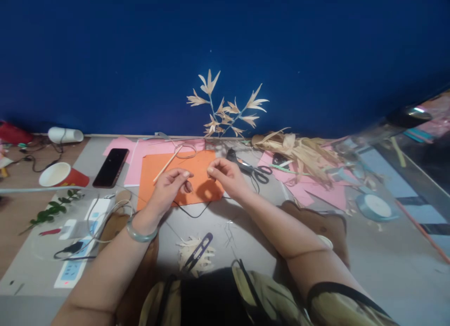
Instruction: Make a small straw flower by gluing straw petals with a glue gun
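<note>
My left hand (171,185) is closed around a thin wooden stick (168,163) that points up and left over the orange paper sheet (165,169). A jade bangle (139,233) circles that wrist. My right hand (227,175) is pinched shut close beside it, over the same sheet; what it holds is too small to make out. A thin black wire (191,211) runs under both hands. Small thread snips (198,252) lie on cut husk pieces near my body.
A husk-leaf branch (225,108) stands against the blue wall. Dried husks (298,150), scissors (258,173) and pink paper (318,190) lie right, with a ribbon roll (375,206). Left are a phone (111,166), red paper cup (61,174), power strip (84,232) and green sprig (49,212).
</note>
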Action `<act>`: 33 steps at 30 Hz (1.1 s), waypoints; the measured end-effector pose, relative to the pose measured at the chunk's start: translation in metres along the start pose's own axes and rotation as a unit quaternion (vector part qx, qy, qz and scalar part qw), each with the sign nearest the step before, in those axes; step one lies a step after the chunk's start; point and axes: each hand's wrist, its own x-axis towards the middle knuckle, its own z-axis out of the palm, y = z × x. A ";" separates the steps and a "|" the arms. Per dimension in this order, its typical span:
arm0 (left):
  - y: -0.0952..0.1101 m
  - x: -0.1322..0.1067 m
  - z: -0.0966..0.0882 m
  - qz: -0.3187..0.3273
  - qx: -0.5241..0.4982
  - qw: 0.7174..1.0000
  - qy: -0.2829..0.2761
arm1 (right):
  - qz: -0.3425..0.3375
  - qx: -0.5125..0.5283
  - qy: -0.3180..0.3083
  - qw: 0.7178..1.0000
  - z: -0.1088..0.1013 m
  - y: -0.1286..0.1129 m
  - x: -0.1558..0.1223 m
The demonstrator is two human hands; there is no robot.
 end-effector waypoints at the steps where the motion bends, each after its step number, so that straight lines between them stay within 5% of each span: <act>1: 0.000 0.000 0.001 0.010 0.027 1.000 0.005 | 0.009 -0.004 -0.011 1.000 0.002 0.000 -0.001; 8: -0.011 0.004 0.007 0.026 0.050 0.998 -0.029 | 0.017 -0.084 -0.059 0.995 0.011 0.011 -0.002; 18: -0.010 0.006 0.007 -0.017 0.020 0.998 0.051 | 0.037 -0.051 -0.007 0.998 0.009 0.015 0.003; 23: -0.009 0.007 0.005 0.026 0.003 0.992 0.124 | 0.047 -0.038 0.000 0.998 0.010 0.016 0.003; 29: -0.012 0.004 0.004 0.113 0.156 0.981 0.024 | 0.037 -0.062 -0.008 0.997 0.012 0.014 0.000; 33: -0.013 0.004 0.005 0.091 0.181 0.979 0.023 | 0.026 -0.054 0.006 0.998 0.012 0.013 -0.001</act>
